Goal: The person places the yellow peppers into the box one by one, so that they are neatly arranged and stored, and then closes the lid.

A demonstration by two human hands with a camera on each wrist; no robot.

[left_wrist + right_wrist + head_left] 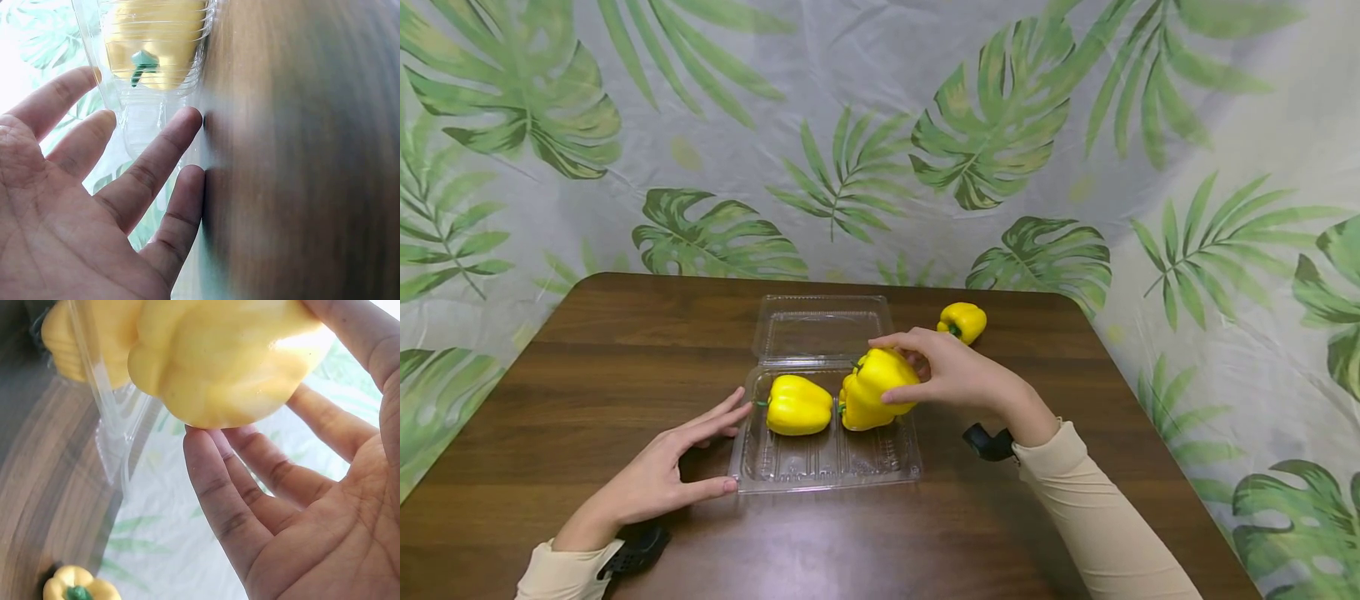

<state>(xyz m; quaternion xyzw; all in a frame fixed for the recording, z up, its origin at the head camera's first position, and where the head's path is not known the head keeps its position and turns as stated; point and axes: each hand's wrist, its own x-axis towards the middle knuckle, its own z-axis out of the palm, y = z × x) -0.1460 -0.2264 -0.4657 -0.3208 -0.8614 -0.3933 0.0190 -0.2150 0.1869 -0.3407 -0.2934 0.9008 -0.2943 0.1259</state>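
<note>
Right hand (951, 375) grips a pepper (880, 379) over the tray (827, 475); flat-fingered left hand (681, 462) steadies its edge (against sliding).

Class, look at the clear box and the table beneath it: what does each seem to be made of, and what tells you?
The clear box: thin, glossy, see-through plastic, likely, with moulded ribs in the base. The table: dark brown wood or wood-look laminate, with grain streaks and a slight sheen; which one cannot be told.

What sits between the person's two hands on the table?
In the head view, a clear plastic tray lies between the left hand and right hand, with a yellow pepper inside.
</note>
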